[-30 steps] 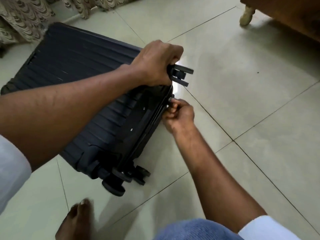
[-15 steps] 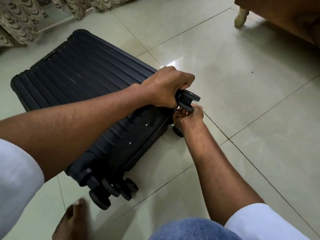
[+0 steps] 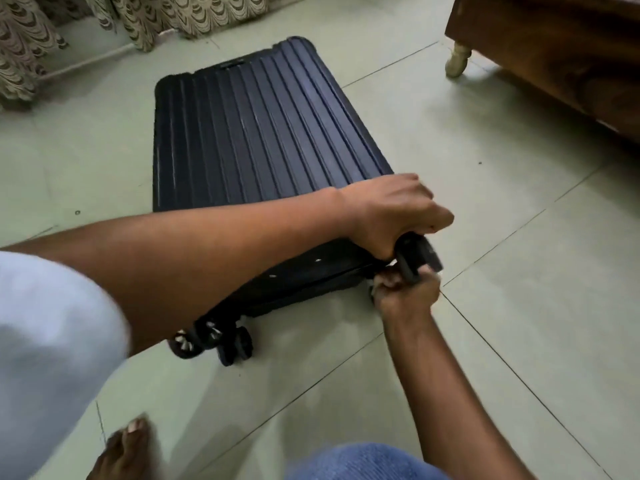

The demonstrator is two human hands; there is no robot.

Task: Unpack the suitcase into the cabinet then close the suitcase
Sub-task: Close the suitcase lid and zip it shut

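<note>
A dark navy ribbed hard-shell suitcase lies flat on the tiled floor with its two shells together and its wheel end towards me. My left hand grips the near right corner of the case, fingers curled round a black wheel there. Just below that wheel, my right hand pinches something small at the seam of the case; what it holds is hidden by the fingers. Two more wheels stick out at the near left corner. No cabinet is in view.
A wooden piece of furniture on a pale turned leg stands at the back right. Patterned curtains hang along the back left. My bare foot and blue-clad knee are at the bottom edge.
The suitcase has turned and come down flatter on the floor. My right hand has moved along the seam from the middle of the wheel end to the right corner under the wheel.
</note>
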